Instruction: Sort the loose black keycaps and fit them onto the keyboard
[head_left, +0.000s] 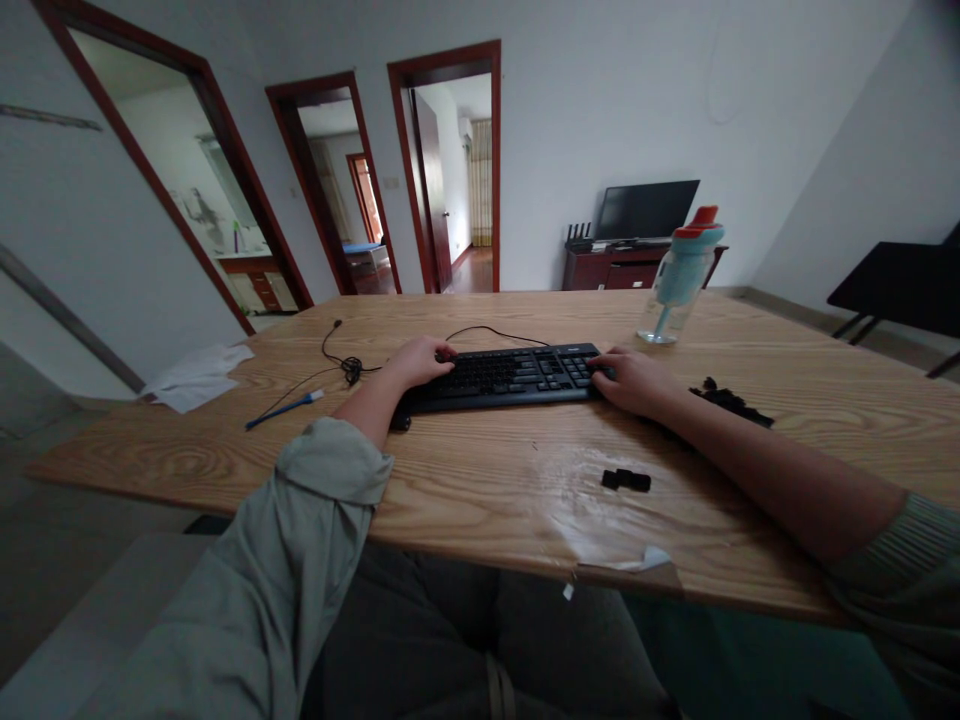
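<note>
A black keyboard (510,377) lies on the wooden table (487,470) in front of me. My left hand (421,361) grips the keyboard's left end, fingers curled over its edge. At the other end, my right hand (634,380) closes round the right edge, fingers on the keys there. The keyboard's black cable (491,331) loops behind it to a tangle at the left.
A clear water bottle (679,277) with a teal and orange lid stands behind the keyboard's right end. Two small black pieces (626,480) lie near me, a dark clump (731,402) by my right forearm. A blue pen (283,409) and white paper (196,378) sit at the left.
</note>
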